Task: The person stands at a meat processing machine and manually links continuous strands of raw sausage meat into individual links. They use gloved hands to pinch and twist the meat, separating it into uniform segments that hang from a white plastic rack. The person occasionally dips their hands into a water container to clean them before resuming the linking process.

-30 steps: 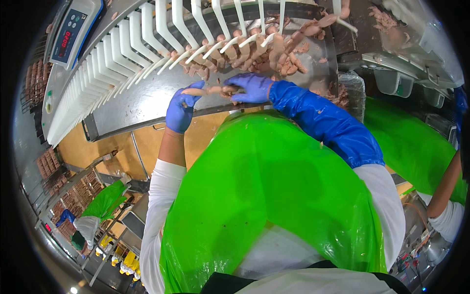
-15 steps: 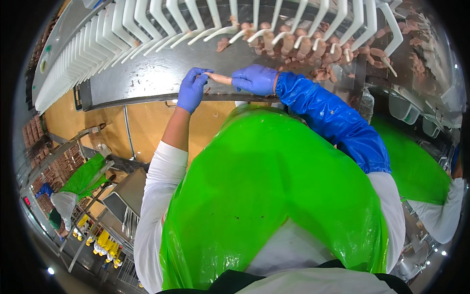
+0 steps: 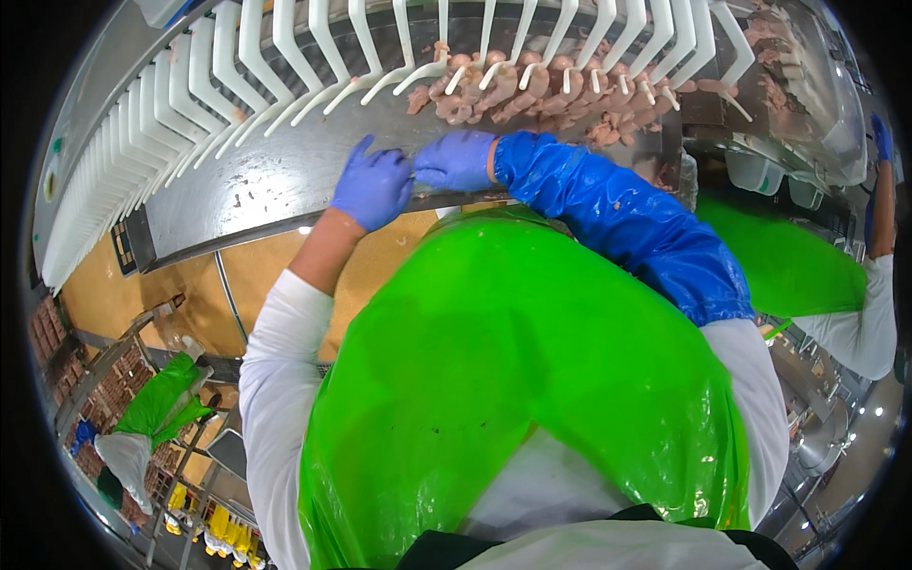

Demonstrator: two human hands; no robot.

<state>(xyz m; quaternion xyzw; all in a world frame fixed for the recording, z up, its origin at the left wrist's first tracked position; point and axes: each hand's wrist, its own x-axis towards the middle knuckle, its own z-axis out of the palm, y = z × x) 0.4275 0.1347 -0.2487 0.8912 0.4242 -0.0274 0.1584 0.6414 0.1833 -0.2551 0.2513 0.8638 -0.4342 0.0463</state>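
My left hand (image 3: 373,187), in a thin blue glove, is over the near edge of the metal table, its index finger lifted away from the others. My right hand (image 3: 454,161), also gloved and with a blue plastic sleeve over the forearm, meets its fingertips. Both hands look closed where they touch, and whatever is pinched there is hidden by the fingers. Just beyond them, linked raw sausages (image 3: 532,90) hang in loops from the white hooks (image 3: 565,85). Raw meat scraps (image 3: 616,131) lie on the table below those loops.
A long row of white hooks (image 3: 228,81) curves across the far side of the metal table (image 3: 228,195). Another person in a green apron (image 3: 784,256) stands at right, one gloved hand raised. A further person (image 3: 157,399) is by racks at lower left. White tubs (image 3: 755,173) sit at right.
My hands have come together, and the single sausage that stretched between them no longer shows. The hooks and hanging sausages appear shifted left. At right, the other person's gloved hand has come into view.
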